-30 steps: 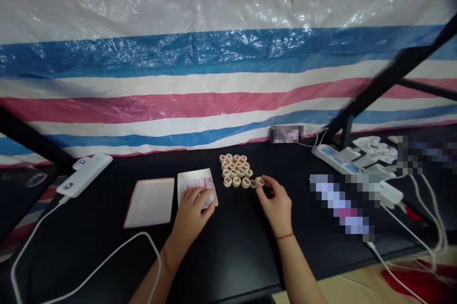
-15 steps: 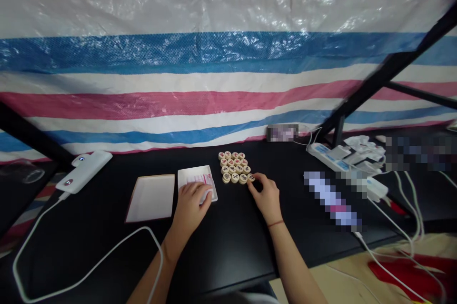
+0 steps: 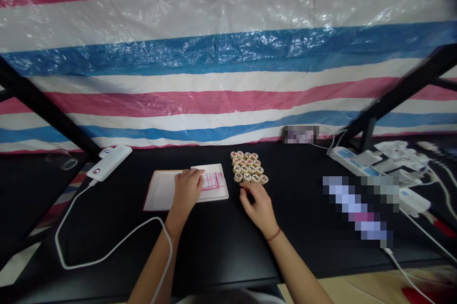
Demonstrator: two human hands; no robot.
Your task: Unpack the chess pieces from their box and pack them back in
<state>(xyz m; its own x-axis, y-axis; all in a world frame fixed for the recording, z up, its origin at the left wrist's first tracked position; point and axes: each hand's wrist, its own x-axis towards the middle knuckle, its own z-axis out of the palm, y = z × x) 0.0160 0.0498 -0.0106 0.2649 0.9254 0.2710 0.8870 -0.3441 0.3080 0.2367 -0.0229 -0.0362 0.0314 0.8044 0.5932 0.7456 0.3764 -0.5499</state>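
Note:
My left hand [image 3: 187, 192] lies over the left side of a shallow white box [image 3: 221, 194], fingers stretched toward its far edge and nothing visible in them. Inside the box is a sheet with pink grid lines [image 3: 210, 181]. Left of that hand lies a white-lined lid [image 3: 160, 189], partly covered by it. My right hand [image 3: 259, 204] is just in front of a block of round xiangqi pieces [image 3: 247, 167], its thumb and fingers apart and curved. The pieces stand in neat rows, red characters at the back and black ones in front; some look stacked.
A white power bank [image 3: 110, 163] stands at the left, its cable [image 3: 107, 258] looping toward my left forearm. At right are a blurred phone-like object [image 3: 357, 208] and a power strip [image 3: 357, 163] with chargers and cables. A striped plastic sheet [image 3: 221, 104] hangs behind the black table [image 3: 221, 247].
My right hand has come off the front-right piece and drawn back toward me and left. My left hand has slid left across the box. The view has turned slightly left.

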